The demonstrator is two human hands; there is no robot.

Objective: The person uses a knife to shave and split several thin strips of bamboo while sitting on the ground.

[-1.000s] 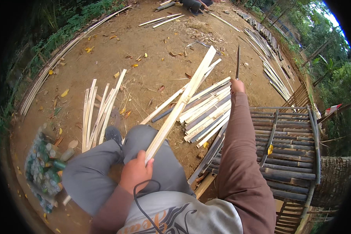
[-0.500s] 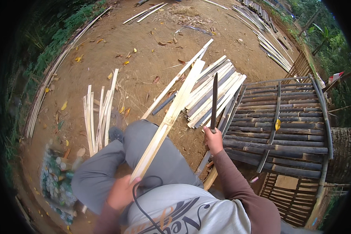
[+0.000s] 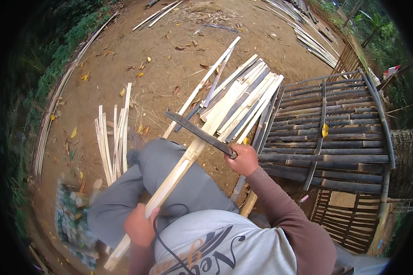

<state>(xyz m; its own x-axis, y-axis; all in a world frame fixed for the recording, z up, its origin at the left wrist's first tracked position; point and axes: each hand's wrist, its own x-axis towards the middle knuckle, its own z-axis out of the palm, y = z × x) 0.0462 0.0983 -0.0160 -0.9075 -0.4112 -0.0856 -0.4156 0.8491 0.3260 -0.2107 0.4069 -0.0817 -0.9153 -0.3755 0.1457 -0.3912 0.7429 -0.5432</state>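
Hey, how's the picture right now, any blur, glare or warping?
All in the head view: black rim, the long strips at far left bowed as by a fisheye lens; bottles at lower left smeared, knife clearer; light soft, no strong glare.

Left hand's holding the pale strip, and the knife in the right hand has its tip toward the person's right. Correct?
The direction is wrong: in the head view, the knife in the right hand points toward the person's left, across the pale strip. The left hand does hold that strip.
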